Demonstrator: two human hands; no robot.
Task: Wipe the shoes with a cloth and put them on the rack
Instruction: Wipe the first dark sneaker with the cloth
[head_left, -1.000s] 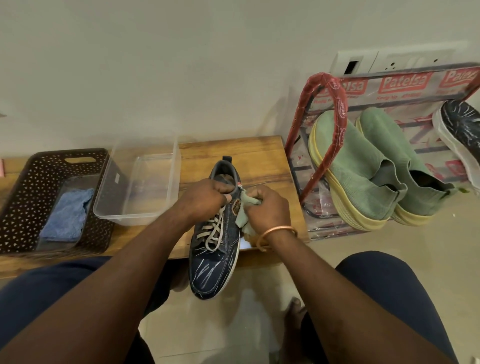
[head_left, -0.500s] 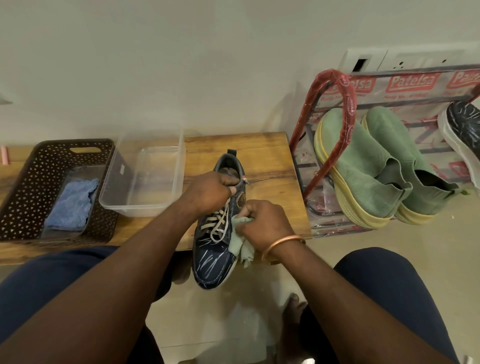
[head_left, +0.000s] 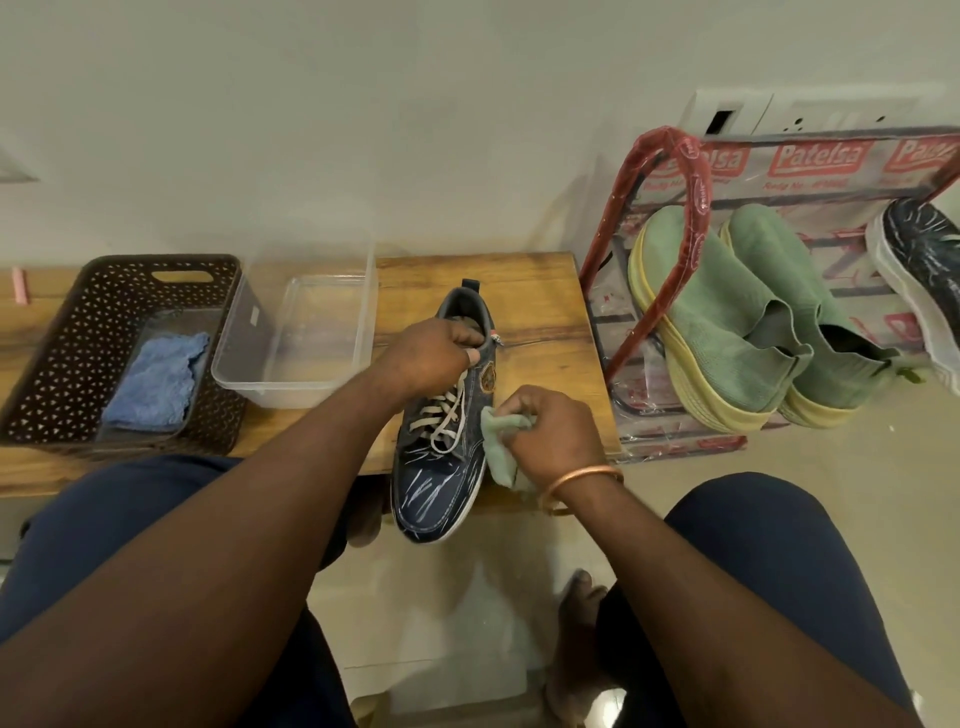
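The dark blue shoe (head_left: 431, 493) lies on the wooden bench (head_left: 540, 312), its length running from the wall toward the person and its toe past the bench's front edge. The left hand (head_left: 426, 358) curls its fingers round the shoe's collar. The right hand (head_left: 550, 431) bunches the green cloth (head_left: 496, 441) in curled fingers against the shoe's side nearer the bench's right end, where the rack (head_left: 696, 171) stands.

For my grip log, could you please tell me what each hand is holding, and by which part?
The left hand grips the dark blue shoe at its collar. The right hand holds the green cloth bunched against the shoe's side.
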